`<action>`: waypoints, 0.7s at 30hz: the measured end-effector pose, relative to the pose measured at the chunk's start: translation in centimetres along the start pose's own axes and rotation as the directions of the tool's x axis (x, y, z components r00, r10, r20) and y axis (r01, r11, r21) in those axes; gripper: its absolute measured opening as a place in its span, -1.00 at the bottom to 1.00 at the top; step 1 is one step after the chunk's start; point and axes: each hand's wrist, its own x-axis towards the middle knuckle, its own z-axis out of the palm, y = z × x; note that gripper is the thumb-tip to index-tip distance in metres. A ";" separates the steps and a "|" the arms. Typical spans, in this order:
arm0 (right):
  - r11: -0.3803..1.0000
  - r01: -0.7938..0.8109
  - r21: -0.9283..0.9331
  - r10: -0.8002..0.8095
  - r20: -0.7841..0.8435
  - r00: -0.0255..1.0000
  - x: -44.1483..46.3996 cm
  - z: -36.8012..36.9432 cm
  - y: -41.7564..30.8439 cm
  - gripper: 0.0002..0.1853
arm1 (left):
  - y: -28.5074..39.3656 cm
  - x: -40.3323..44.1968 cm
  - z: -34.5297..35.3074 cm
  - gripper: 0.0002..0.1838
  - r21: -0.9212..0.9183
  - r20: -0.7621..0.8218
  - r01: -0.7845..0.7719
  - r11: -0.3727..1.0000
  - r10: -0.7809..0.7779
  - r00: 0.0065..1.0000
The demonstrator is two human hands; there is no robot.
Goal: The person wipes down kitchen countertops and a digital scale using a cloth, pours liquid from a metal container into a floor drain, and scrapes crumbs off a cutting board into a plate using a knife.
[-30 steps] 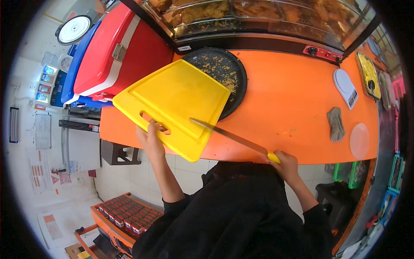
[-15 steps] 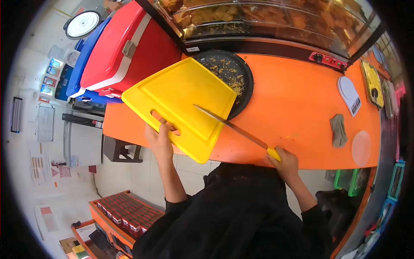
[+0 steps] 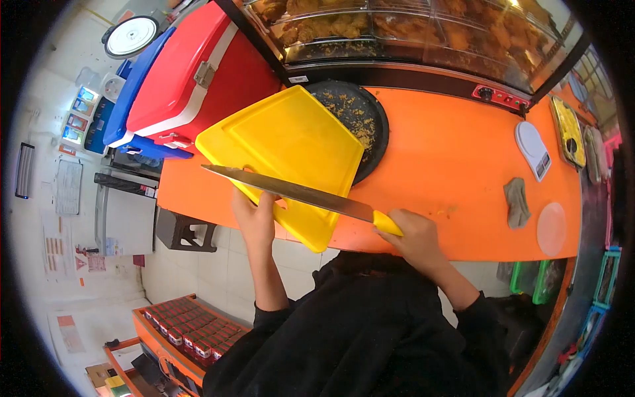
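Observation:
A yellow cutting board (image 3: 291, 139) is tilted over the near left of the orange table, partly covering a round black tray (image 3: 370, 129) with crumbs. My left hand (image 3: 256, 215) grips the board at its handle slot, the fingers partly hidden by the board and the blade. In my right hand (image 3: 417, 239) is the yellow handle of a long knife (image 3: 297, 192). The blade points left and lies across the view of the board's lower part; whether it touches the board I cannot tell.
Behind stands a glass display case (image 3: 410, 40) with fried food. Red (image 3: 192, 79) and blue (image 3: 126, 126) coolers are at the left. On the orange table (image 3: 443, 152) lie a white scale (image 3: 532, 149), a grey cloth (image 3: 516, 203) and a translucent lid (image 3: 551, 229).
The knife has moved left and toward the camera, its blade now crossing in front of the board's handle slot. My right hand has moved left with it; my left hand still holds the board.

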 end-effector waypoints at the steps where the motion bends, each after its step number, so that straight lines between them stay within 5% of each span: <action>1: 0.999 0.016 0.027 -0.017 0.006 1.000 0.4 0.5 0.0 -0.69 | 0.1 -0.1 0.0 -0.60 0.014 0.001 -0.002 1.000 0.002 1.000; 7: 0.981 -0.194 0.028 0.195 -0.015 0.981 2.5 4.1 0.9 -0.68 | 0.6 -0.5 0.1 -0.60 -0.008 0.014 0.037 0.999 -0.037 0.999; 13: 0.997 0.053 0.054 -0.047 -0.106 0.993 2.0 4.7 -0.3 -0.68 | -0.4 -0.1 -0.3 -0.58 0.046 0.043 -0.004 0.999 0.002 0.999; 16: 0.985 -0.166 0.038 0.166 0.012 0.986 3.3 4.9 -0.6 -0.67 | -0.1 -0.2 -0.2 -0.59 0.025 0.043 -0.003 1.000 0.002 0.999; 21: 0.996 -0.087 -0.007 0.086 -0.067 0.994 2.9 3.4 -0.5 -0.66 | 0.3 -0.5 0.2 -0.60 0.002 0.011 -0.009 1.000 0.009 1.000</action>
